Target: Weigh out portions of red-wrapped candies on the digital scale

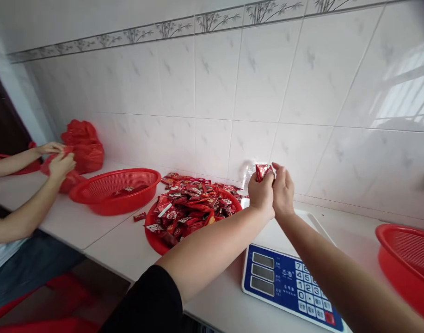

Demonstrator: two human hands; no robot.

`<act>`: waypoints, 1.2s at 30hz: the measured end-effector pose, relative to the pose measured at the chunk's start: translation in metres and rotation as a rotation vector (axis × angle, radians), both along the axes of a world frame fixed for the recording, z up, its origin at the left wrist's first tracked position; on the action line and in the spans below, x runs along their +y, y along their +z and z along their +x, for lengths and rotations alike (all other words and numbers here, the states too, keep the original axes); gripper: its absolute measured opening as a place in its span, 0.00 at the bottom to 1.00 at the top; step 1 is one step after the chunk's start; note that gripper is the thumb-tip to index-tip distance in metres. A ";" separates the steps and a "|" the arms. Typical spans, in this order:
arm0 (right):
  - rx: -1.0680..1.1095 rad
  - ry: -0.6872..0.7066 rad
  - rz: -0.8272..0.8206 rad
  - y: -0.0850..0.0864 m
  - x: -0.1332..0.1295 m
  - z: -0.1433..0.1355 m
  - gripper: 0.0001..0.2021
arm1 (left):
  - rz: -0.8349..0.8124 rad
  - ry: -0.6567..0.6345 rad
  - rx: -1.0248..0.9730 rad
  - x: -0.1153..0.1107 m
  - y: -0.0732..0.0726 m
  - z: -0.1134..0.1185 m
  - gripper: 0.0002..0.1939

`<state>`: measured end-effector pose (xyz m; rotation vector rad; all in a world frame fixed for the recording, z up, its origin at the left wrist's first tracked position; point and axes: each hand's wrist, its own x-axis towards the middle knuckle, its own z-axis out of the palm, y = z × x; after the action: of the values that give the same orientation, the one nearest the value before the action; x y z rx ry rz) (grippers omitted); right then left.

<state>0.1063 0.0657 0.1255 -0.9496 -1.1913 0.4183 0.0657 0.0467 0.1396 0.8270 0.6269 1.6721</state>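
Above the back of a digital scale [284, 282], my left hand [261, 196] and my right hand [284, 192] are pressed together, closed around small red packets [261, 171]. The packets' shiny ends stick up between the fingers; how many are inside is hidden. Left of my forearms, a round red basket [153, 236] is heaped with loose red packets [187, 210], and more lie on the table behind it. My right forearm covers part of the scale's keypad. A clear plastic object [248, 172] stands against the wall, partly hidden by my left hand.
A second red basket [142, 203] holds a few packets, with a single packet [139, 217] on the table near it. At far left, a person's hands [61, 159] handle red plastic by a red bag [89, 148]. Another red basket [402, 263] stands at right. A tiled wall backs the table.
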 end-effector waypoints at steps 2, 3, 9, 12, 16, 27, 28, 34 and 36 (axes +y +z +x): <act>0.051 0.022 0.061 0.009 0.000 -0.011 0.24 | -0.046 -0.053 -0.096 0.005 0.009 -0.010 0.04; 0.062 0.042 0.077 0.012 0.000 -0.017 0.24 | -0.059 -0.067 -0.139 0.007 0.014 -0.017 0.04; 0.147 0.253 -0.080 -0.004 -0.017 -0.045 0.25 | -0.150 -0.057 -0.153 0.029 0.044 -0.081 0.05; 0.164 0.351 -0.196 -0.018 -0.032 -0.038 0.25 | -0.082 0.083 -0.047 0.043 0.055 -0.139 0.04; 0.112 0.352 -0.281 -0.028 -0.044 -0.008 0.23 | -0.096 0.350 0.181 0.063 0.053 -0.242 0.07; 0.019 0.154 -0.393 -0.062 -0.040 0.033 0.21 | -0.450 0.972 0.671 0.090 -0.014 -0.461 0.09; -0.010 0.150 -0.412 -0.065 -0.040 0.033 0.21 | -0.458 0.973 0.731 0.089 -0.018 -0.468 0.09; -0.112 0.180 -0.480 -0.065 -0.041 0.026 0.23 | -0.629 0.731 0.927 0.089 -0.032 -0.481 0.18; -0.118 0.200 -0.478 -0.062 -0.043 0.023 0.23 | -0.661 0.678 1.013 0.092 -0.029 -0.473 0.19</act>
<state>0.1292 0.0228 0.0635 -1.2806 -1.3274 0.8428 -0.4072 0.1384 0.1105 0.9789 2.2161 1.3304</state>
